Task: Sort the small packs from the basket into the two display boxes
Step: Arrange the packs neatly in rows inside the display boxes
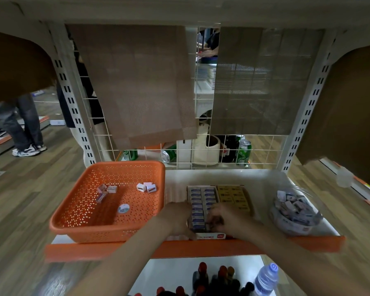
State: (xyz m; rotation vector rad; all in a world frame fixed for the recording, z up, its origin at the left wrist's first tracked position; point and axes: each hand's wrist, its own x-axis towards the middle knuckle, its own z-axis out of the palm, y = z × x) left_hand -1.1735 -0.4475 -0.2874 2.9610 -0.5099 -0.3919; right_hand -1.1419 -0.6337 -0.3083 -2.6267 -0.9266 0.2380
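Small packs point(198, 201) in blue and white stand in two tight rows in the blue display box point(212, 236), just past the orange shelf edge point(115, 249) at lower centre, and our hands meet there. Nearest us, at the bottom of the frame, dark bottles point(212, 278) with red caps and a water bottle point(266, 278) stand on a lower shelf.

Both our forearms reach up from the bottom and converge. Our left hand point(177, 218) lies back-up against the box's left wall, thumb by its near corner and fingers close together. Whether they hook over the rim, we cannot tell. Our right hand point(224, 221) arches over the near end of the rows, fingers curled and tips bunched, pinching a pack there, though blur hides the detail.

Touching on the right is the second display box point(251, 208), filled with yellow packs point(233, 196). Further right, a clear bag point(293, 212) holds a heap of packs.

Left of centre sits the orange basket point(107, 231), holding a round sticker point(123, 208) and two small clusters of loose packs point(146, 187) towards its far side.

Behind the shelf, a wire grid point(201, 154) carries two hanging brown mats point(137, 82), with green cans point(242, 153) showing beneath. At far left, a person's legs point(26, 129) stand on the wooden floor.
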